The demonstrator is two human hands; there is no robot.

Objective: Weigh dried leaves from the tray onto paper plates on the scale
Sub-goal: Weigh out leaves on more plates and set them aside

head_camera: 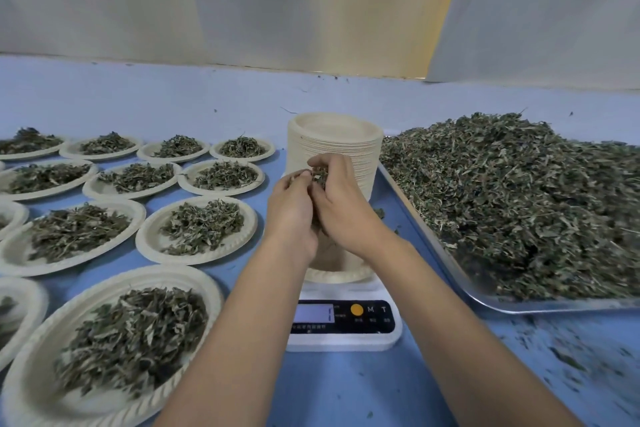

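A white digital scale (343, 322) stands at centre with a paper plate (341, 274) on it. Above that plate my left hand (291, 211) and my right hand (341, 201) meet, fingers curled round a small clump of dried leaves (319, 174). Both hands hide most of the plate, so what lies in it cannot be seen. At the right, a metal tray (519, 303) carries a large heap of dried leaves (519, 204).
A tall stack of paper plates (334, 146) rises behind my hands, next to the tray. Several plates with leaf portions (197, 229) cover the blue table on the left. Leaf crumbs (561, 357) are scattered at the front right. A pale sheet hangs behind.
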